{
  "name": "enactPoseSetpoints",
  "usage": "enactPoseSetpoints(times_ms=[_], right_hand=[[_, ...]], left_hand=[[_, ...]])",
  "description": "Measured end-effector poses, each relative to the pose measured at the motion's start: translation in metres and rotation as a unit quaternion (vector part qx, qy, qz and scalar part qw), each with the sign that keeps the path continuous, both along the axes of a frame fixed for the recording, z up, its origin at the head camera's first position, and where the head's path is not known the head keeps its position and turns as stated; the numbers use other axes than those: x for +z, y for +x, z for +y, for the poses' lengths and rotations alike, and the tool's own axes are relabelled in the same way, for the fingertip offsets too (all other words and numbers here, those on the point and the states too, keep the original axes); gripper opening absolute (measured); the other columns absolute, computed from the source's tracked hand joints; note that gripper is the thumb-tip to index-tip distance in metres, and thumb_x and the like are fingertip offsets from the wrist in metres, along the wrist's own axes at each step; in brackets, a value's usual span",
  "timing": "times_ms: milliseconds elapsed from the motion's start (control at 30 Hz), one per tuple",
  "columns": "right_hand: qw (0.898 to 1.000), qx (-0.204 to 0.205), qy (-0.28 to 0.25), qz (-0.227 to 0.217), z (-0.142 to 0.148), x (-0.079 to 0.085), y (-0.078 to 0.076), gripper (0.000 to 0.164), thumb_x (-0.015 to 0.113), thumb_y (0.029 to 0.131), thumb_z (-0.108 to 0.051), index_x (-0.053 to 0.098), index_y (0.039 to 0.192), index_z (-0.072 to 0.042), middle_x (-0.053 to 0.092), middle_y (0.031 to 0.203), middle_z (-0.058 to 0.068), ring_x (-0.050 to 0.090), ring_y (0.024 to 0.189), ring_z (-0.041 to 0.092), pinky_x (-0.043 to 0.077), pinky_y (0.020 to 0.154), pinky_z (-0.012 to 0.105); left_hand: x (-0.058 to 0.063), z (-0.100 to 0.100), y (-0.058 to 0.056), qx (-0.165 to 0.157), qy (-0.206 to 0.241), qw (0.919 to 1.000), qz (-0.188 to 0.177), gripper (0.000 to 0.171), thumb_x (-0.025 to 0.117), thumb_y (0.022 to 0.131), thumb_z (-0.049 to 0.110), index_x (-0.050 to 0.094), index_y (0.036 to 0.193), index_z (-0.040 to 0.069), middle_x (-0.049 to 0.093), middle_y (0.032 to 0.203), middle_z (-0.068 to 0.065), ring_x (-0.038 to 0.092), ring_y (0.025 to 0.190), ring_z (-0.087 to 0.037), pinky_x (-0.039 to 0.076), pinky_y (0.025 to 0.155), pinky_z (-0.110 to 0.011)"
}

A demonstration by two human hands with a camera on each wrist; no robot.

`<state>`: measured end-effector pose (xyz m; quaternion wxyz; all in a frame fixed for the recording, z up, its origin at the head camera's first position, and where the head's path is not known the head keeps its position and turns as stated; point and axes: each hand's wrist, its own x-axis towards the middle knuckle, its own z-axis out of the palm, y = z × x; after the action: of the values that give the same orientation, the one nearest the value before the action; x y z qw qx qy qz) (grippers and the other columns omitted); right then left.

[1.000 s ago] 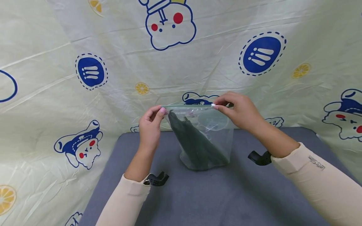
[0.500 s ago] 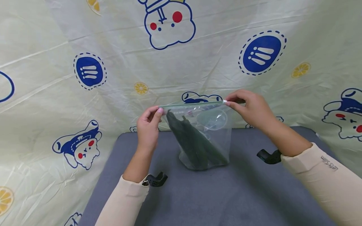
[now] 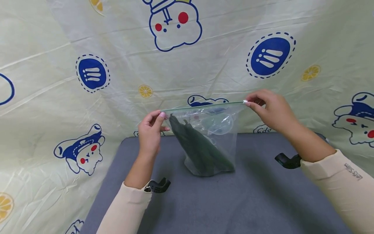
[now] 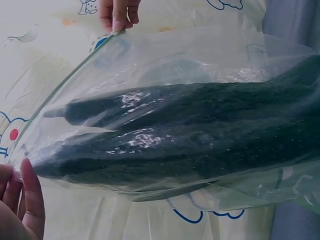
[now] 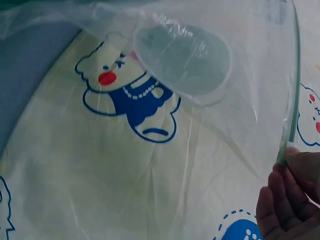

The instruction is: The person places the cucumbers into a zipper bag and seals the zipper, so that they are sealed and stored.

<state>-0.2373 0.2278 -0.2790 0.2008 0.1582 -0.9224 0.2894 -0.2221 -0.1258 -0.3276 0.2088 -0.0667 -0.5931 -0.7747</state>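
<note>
A clear zip bag (image 3: 226,146) stands on the grey table, its top edge stretched between both hands. Inside lean dark green cucumbers (image 4: 200,145), bumpy and glossy through the plastic in the left wrist view. My left hand (image 3: 150,131) pinches the left end of the green zip strip (image 3: 201,106) between thumb and fingers. At the opposite end, my right hand (image 3: 273,109) pinches the small white slider (image 3: 244,102) at the top right corner. The strip slopes up toward the right hand. A pale oval patch (image 5: 185,60) is printed on the bag's upper right.
The grey table (image 3: 204,201) spreads in front of and around the bag. Behind and beside it hangs a pale sheet (image 3: 219,65) with cartoon prints. Black wrist mounts (image 3: 159,186) stick out from both cream sleeves.
My right hand has slid the white slider rightward and slightly up along the zip strip to its right end. The left hand has kept its pinch, shifting slightly left.
</note>
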Motion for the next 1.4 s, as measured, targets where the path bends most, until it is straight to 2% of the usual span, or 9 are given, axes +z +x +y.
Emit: enactPoseSetpoints(times_ms=[233,333,467,600,767,900,1033,1200,1400], right_hand=[[0.998,-0.001,-0.05,-0.03,0.001,0.005,0.002,0.03,0.052,0.106,-0.03,0.058,0.126,-0.009,0.069,0.099,0.014,0.066,0.075,0.02,0.051,0.061,0.022],[0.993,0.021,-0.098,-0.062,-0.001,0.003,-0.001,0.031,0.048,0.107,-0.031,0.051,0.128,-0.008,0.07,0.104,0.016,0.071,0.071,0.01,0.056,0.065,0.014],[0.982,0.052,-0.165,-0.081,-0.003,0.0,-0.008,0.027,0.044,0.108,-0.029,0.047,0.125,-0.009,0.069,0.117,0.018,0.074,0.082,0.002,0.058,0.075,0.012],[0.976,0.085,-0.189,-0.074,-0.001,-0.003,-0.016,0.021,0.042,0.109,-0.025,0.045,0.123,-0.01,0.063,0.119,0.015,0.071,0.095,-0.003,0.056,0.085,0.011],[0.974,0.108,-0.194,-0.05,0.005,-0.009,-0.02,0.02,0.04,0.109,-0.022,0.044,0.123,-0.009,0.055,0.117,0.0,0.062,0.109,-0.007,0.047,0.099,0.006],[0.968,0.14,-0.21,-0.013,0.006,-0.019,-0.018,0.016,0.042,0.109,-0.015,0.045,0.119,-0.004,0.056,0.127,-0.002,0.055,0.119,-0.002,0.042,0.101,0.005],[0.962,0.173,-0.211,0.003,0.006,-0.039,-0.009,0.015,0.041,0.108,-0.009,0.043,0.116,0.003,0.056,0.133,-0.003,0.051,0.125,0.0,0.039,0.099,0.008],[0.955,0.195,-0.222,-0.008,0.009,-0.064,0.016,0.016,0.04,0.108,-0.005,0.043,0.117,0.007,0.059,0.131,-0.007,0.053,0.123,0.003,0.04,0.093,0.011],[0.946,0.206,-0.244,-0.047,0.014,-0.093,0.044,0.014,0.039,0.108,-0.003,0.043,0.117,0.007,0.06,0.128,-0.006,0.054,0.123,0.002,0.041,0.099,0.008]], left_hand=[[0.003,0.003,-0.002,-0.017,-0.007,0.9997,-0.013,0.012,0.068,0.096,0.01,0.067,0.105,0.003,0.068,0.088,0.0,0.066,0.082,-0.01,0.062,0.059,-0.026],[0.005,0.004,-0.003,-0.018,-0.001,0.9997,-0.018,0.012,0.067,0.097,0.01,0.066,0.105,0.001,0.066,0.088,-0.001,0.065,0.084,-0.012,0.063,0.063,-0.029],[0.009,0.006,-0.008,-0.029,0.007,0.9992,-0.029,0.02,0.064,0.099,0.01,0.063,0.111,-0.006,0.064,0.092,-0.003,0.066,0.096,-0.023,0.065,0.074,-0.036],[0.013,0.009,-0.017,-0.032,0.023,0.9987,-0.033,0.015,0.063,0.099,0.009,0.063,0.109,-0.003,0.063,0.095,-0.004,0.065,0.103,-0.03,0.064,0.081,-0.04],[0.013,0.016,-0.031,-0.043,0.048,0.9979,0.007,0.005,0.063,0.098,0.004,0.067,0.101,0.004,0.064,0.094,-0.004,0.068,0.092,-0.018,0.062,0.089,-0.042],[0.007,0.015,-0.035,-0.061,0.062,0.9951,0.048,0.013,0.064,0.096,-0.002,0.07,0.095,0.009,0.065,0.093,-0.004,0.071,0.089,-0.016,0.059,0.096,-0.042],[-0.007,0.005,-0.028,-0.087,0.039,0.9947,0.036,0.022,0.063,0.094,-0.007,0.07,0.089,0.013,0.068,0.089,-0.002,0.074,0.088,-0.015,0.06,0.095,-0.035],[-0.026,-0.015,-0.007,-0.13,-0.022,0.9911,-0.014,0.023,0.063,0.094,-0.007,0.07,0.088,0.014,0.071,0.086,0.002,0.074,0.085,-0.011,0.06,0.092,-0.028],[-0.045,-0.034,0.024,-0.18,-0.128,0.9739,-0.052,0.02,0.068,0.093,0.001,0.07,0.088,0.02,0.071,0.087,0.008,0.071,0.085,-0.008,0.058,0.089,-0.023]])
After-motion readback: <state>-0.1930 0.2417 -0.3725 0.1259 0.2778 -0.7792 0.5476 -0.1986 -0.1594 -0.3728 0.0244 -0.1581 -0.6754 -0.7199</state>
